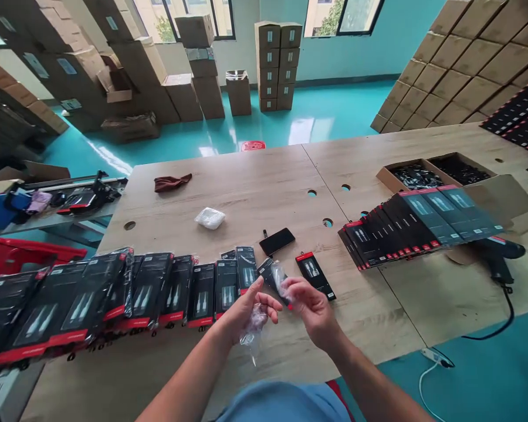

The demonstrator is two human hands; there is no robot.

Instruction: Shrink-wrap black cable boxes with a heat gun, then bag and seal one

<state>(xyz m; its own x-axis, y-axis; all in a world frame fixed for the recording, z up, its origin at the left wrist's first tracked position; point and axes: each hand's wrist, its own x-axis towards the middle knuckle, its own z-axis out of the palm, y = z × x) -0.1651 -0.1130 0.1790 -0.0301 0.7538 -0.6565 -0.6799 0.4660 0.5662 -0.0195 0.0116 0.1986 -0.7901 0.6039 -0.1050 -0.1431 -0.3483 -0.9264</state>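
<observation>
My left hand (pixel 242 316) is curled around crumpled clear plastic wrap (pixel 251 340), part of which hangs below the palm. In a pinch, my right hand (pixel 312 310) holds another piece of thin clear plastic film (pixel 279 275). Behind that film lies a black and red cable box (pixel 267 269), partly hidden by the film and my fingers. Just right of it a second cable box (pixel 315 274) rests flat on the table. A dark smartphone (pixel 277 241) lies beyond them. To the left, a row of cable boxes in clear wrap (pixel 202 296) leans along the table.
On the right stand a long row of black cable boxes (pixel 391 228), a carton of small black parts (pixel 416 176) and a black handheld scanner (pixel 495 258) with its cord. A white packet (pixel 210 218) and a brown cloth (pixel 172 183) lie on the wooden table (pixel 255 181).
</observation>
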